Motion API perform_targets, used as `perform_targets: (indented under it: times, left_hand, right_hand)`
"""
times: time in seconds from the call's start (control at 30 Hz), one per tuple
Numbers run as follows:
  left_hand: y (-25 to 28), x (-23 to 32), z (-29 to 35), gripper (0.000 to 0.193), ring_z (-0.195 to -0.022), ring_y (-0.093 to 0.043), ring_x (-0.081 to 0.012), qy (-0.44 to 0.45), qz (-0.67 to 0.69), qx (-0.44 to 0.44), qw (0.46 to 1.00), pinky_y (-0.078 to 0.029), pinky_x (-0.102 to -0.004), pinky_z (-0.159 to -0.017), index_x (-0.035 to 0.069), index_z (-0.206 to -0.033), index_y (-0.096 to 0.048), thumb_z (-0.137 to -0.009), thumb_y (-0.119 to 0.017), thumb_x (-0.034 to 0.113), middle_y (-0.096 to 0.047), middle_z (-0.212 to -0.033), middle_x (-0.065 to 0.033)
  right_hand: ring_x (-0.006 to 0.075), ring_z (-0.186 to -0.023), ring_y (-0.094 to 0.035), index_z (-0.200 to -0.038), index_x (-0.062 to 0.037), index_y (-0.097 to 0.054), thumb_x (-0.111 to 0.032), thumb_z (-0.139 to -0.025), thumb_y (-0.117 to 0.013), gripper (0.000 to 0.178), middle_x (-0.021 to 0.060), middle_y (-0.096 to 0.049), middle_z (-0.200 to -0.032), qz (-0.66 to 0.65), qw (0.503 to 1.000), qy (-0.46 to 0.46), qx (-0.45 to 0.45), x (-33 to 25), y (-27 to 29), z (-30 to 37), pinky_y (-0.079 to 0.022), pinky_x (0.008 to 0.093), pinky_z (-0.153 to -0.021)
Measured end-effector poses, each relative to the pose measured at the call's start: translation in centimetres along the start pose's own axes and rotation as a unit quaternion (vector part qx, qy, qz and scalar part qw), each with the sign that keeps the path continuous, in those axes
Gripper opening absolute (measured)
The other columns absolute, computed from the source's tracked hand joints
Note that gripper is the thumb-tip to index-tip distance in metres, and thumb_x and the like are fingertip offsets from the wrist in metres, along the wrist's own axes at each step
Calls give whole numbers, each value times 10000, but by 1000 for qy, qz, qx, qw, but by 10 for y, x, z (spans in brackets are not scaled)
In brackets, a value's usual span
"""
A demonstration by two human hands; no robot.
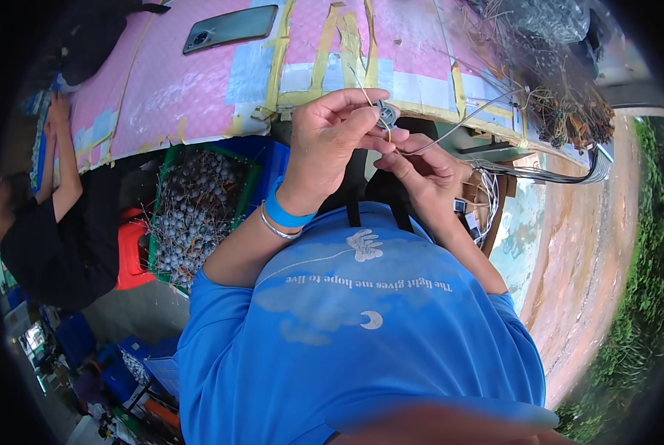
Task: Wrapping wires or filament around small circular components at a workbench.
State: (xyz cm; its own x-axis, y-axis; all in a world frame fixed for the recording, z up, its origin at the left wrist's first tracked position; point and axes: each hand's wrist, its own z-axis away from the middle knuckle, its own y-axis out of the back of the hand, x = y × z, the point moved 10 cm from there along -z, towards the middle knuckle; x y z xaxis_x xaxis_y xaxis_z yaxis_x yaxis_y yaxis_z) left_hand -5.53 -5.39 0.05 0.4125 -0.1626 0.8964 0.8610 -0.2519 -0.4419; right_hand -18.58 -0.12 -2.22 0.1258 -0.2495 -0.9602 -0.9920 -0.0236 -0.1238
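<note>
My left hand (324, 148) is closed around a small grey round part (386, 115) with a spoked, wheel-like face, just off the table's front edge. A thin yellowish wire (364, 87) runs up from this part. Close beside it, my right hand (430, 172) pinches a thin grey cable (461, 122) near its end, just below the round part. The cable stretches from those fingers up to the right. Exactly where wire and cable meet is hidden by my fingertips.
A phone (230, 30) lies on the pink-covered table (176, 93). Wire bundles (562, 104) and clear plastic (554, 18) crowd its right end. Below it stand a green-rimmed crate (170, 159) of grey round parts and a cardboard box (499, 215). Another person (57, 245) works at left near a red stool (133, 256).
</note>
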Motion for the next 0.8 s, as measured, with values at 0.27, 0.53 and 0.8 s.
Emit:
perform_targets:
  times: [0.27, 0.53, 0.8]
  left_hand:
    - [-18, -3, 10, 258, -639, -690, -195, 65, -32, -98, 993, -579, -271, -543, -82, -1115, -628, -899, -601, 56, -687, -867, -137]
    - [-15, -4, 7, 235, -608, -686, -191, 57, -69, -101, 991, -574, -268, -507, -73, -1069, -644, -879, -592, 55, -690, -860, -155]
    - [9, -3, -12, 135, -518, -650, -182, 61, 27, -32, 997, -539, -243, -451, -30, -955, -644, -859, -582, 43, -693, -823, -183]
  right_hand:
    - [153, -937, -645, -1143, 25, -647, -30, -959, -558, 211, 123, -686, -1089, -168, 980, -105, -21, -2, 6, -37, -524, 292, -833]
    - [346, -1115, -619, -942, 40, -676, -112, -928, -616, 164, 200, -673, -1085, -176, 982, -41, -54, -16, -5, -56, -482, 456, -970]
    - [233, -979, -666, -965, 30, -701, -72, -924, -622, 135, 155, -703, -1003, -154, 982, -107, -19, 3, -11, -73, -524, 364, -898]
